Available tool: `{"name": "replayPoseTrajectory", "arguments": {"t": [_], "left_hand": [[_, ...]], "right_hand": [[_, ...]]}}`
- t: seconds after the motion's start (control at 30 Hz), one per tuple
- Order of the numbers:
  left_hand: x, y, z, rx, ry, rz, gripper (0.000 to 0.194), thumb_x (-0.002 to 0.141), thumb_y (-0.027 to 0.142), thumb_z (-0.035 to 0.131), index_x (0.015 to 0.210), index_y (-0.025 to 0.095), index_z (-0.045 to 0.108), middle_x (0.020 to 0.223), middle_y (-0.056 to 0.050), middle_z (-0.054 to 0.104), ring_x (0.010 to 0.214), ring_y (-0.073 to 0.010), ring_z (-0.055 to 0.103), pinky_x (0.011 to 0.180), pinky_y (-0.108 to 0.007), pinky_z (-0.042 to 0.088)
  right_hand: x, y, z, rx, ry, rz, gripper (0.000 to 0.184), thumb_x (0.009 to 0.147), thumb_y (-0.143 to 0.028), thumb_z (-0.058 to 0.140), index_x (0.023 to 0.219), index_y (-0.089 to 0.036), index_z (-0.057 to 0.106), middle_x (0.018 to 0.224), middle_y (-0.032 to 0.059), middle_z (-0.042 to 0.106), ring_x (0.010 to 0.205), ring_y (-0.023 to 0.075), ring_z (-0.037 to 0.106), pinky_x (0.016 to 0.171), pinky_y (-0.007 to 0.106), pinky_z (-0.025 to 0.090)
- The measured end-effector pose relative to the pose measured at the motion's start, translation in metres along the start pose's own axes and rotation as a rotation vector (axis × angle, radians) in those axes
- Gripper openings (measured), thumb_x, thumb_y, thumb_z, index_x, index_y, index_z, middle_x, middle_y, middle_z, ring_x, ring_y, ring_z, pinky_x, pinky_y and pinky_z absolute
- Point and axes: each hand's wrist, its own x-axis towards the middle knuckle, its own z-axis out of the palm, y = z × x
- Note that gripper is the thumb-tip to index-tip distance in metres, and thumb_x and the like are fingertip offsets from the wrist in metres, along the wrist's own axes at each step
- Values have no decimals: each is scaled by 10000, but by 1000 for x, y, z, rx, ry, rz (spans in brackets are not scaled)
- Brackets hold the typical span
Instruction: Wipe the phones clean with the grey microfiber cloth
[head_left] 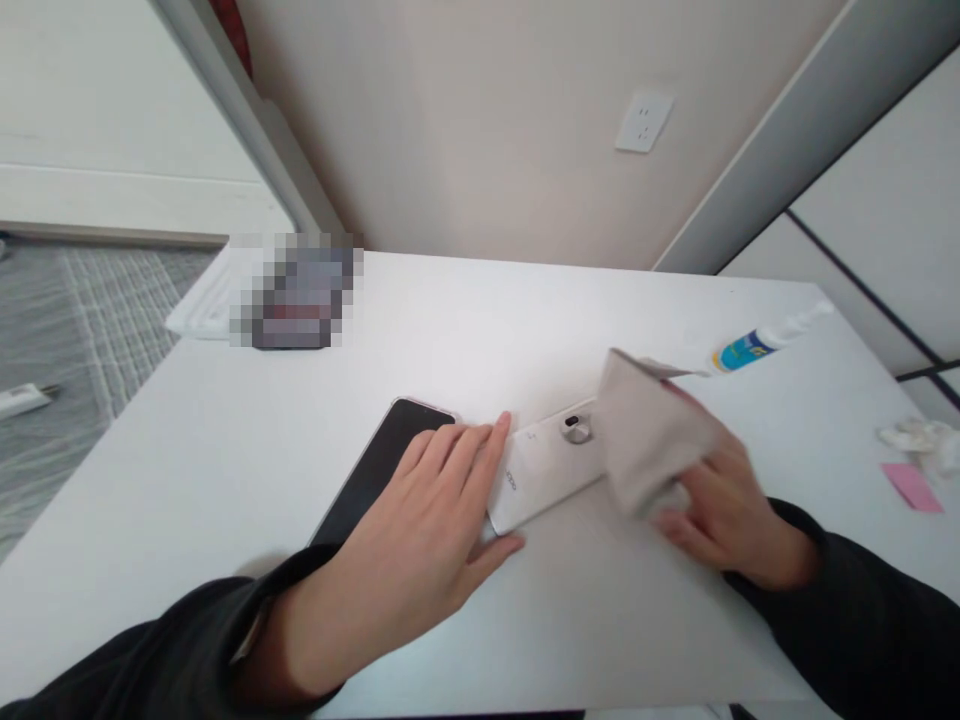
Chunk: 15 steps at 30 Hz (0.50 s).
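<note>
A white phone [544, 460] lies back side up on the white table, its round camera bump showing. My left hand [431, 520] holds its left end, with the index finger along the far edge and the thumb at the near corner. Under and beside that hand is a second phone with a dark screen [375, 460], partly covered. In my right hand [712, 500] is a bunched grey-beige cloth [649, 440], blurred by motion. The cloth overlaps the right end of the white phone and hides it.
A white spray bottle with a blue label [742, 352] lies toward the back right. Crumpled tissue [926, 440] and a pink slip [911, 487] are at the right. At the back left, a pixelated object [300, 300] rests by a white packet [202, 300]. A wall borders the table.
</note>
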Motion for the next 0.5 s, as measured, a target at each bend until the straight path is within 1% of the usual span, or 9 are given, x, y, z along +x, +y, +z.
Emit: {"name": "replayPoseTrajectory", "arguments": {"t": [0.07, 0.13, 0.2, 0.23, 0.3, 0.37, 0.4, 0.43, 0.5], "left_hand": [[-2, -2, 1, -2, 35, 1, 950, 967, 521, 725, 1637, 26, 268, 1385, -191, 604, 1199, -361, 540, 1025, -513, 483], [-3, -3, 5, -15, 65, 2, 985, 961, 495, 734, 1643, 6, 219, 1310, -184, 613, 1137, -346, 538, 992, -488, 493], [-2, -3, 8, -24, 68, 0, 958, 968, 381, 709, 1649, -14, 163, 1246, -172, 616, 1090, -336, 533, 971, -473, 496], [-1, -3, 8, -16, 73, -1, 950, 966, 351, 696, 1648, -25, 151, 1224, -170, 617, 1071, -335, 531, 960, -470, 495], [0, -1, 9, 29, 93, -7, 1002, 955, 437, 730, 1637, -38, 172, 1195, -171, 621, 1041, -335, 526, 929, -459, 491], [2, 0, 8, 80, 127, -11, 1174, 845, 617, 826, 1614, -45, 236, 1170, -166, 623, 1021, -332, 516, 905, -445, 480], [3, 0, 8, 97, 138, -11, 1230, 789, 670, 844, 1603, -46, 263, 1163, -163, 621, 1016, -330, 511, 899, -440, 473], [3, 0, 7, 107, 146, -11, 1229, 786, 701, 819, 1598, -46, 276, 1160, -162, 618, 1010, -328, 506, 896, -438, 466], [4, 0, 8, 96, 146, -4, 1085, 925, 718, 630, 1601, -53, 273, 1156, -169, 606, 1008, -328, 502, 901, -447, 454]], "right_hand": [[3, -14, 8, -70, -161, -86, 754, 1062, -680, 592, 1609, -179, 456, 1635, 169, 468, 1516, 371, 428, 1286, 630, 277], [6, -27, 18, -102, -295, -150, 977, 1020, -813, 497, 1679, -113, 325, 1710, 175, 356, 1604, 351, 283, 1351, 543, 119], [9, -34, 24, -139, -395, -262, 1066, 990, -887, 403, 1688, -89, 289, 1746, 133, 276, 1639, 305, 193, 1363, 463, 24], [10, -34, 25, -174, -423, -308, 1069, 988, -907, 346, 1690, -101, 288, 1752, 101, 265, 1643, 275, 185, 1362, 437, -4], [12, -28, 24, -272, -420, -307, 1022, 1026, -875, 283, 1693, -101, 270, 1753, 84, 261, 1643, 244, 187, 1355, 425, -39], [13, -22, 20, -354, -363, -196, 1008, 1059, -820, 328, 1687, -37, 237, 1751, 140, 246, 1651, 271, 150, 1343, 453, -72], [13, -20, 19, -371, -345, -150, 1030, 1059, -811, 363, 1682, -2, 222, 1750, 170, 229, 1655, 292, 117, 1337, 462, -85], [13, -21, 19, -372, -349, -140, 1070, 1044, -828, 380, 1678, 18, 213, 1753, 186, 208, 1658, 306, 86, 1335, 462, -87], [13, -26, 21, -331, -413, -224, 1149, 991, -909, 329, 1685, -1, 211, 1765, 156, 177, 1661, 295, 69, 1343, 441, -68]]}}
